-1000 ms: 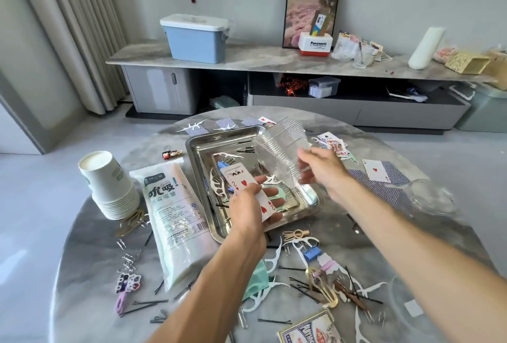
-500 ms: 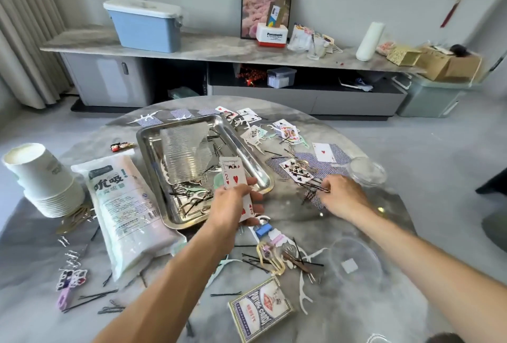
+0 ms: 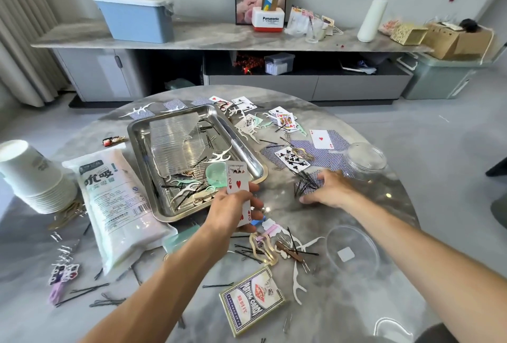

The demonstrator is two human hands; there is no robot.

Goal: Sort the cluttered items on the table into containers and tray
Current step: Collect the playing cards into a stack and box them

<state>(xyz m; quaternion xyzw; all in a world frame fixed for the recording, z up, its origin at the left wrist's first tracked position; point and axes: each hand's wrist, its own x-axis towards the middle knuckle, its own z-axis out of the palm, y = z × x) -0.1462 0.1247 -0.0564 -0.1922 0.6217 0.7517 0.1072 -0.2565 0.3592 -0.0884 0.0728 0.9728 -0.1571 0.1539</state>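
Observation:
My left hand (image 3: 234,209) holds a small stack of playing cards (image 3: 238,182) with a two of hearts on top, just in front of the steel tray (image 3: 247,148). The tray holds a clear ribbed plastic piece (image 3: 175,141), hairpins and white floss picks. My right hand (image 3: 330,189) rests on a face-down blue-backed card (image 3: 308,185) and black hairpins, right of the tray. More playing cards (image 3: 295,160) lie spread beyond it. A card box (image 3: 251,301) lies near the front edge.
A clear jar (image 3: 365,159) stands right of my right hand and a clear lid (image 3: 354,253) lies nearer. A straw bag (image 3: 115,202) and a stack of paper cups (image 3: 30,175) sit at left. Hairpins, clips and floss picks are scattered across the round table (image 3: 370,301).
My right hand let go of the clear plastic piece, which now lies in the tray, and moved right onto the cards and hairpins. The left hand keeps its cards.

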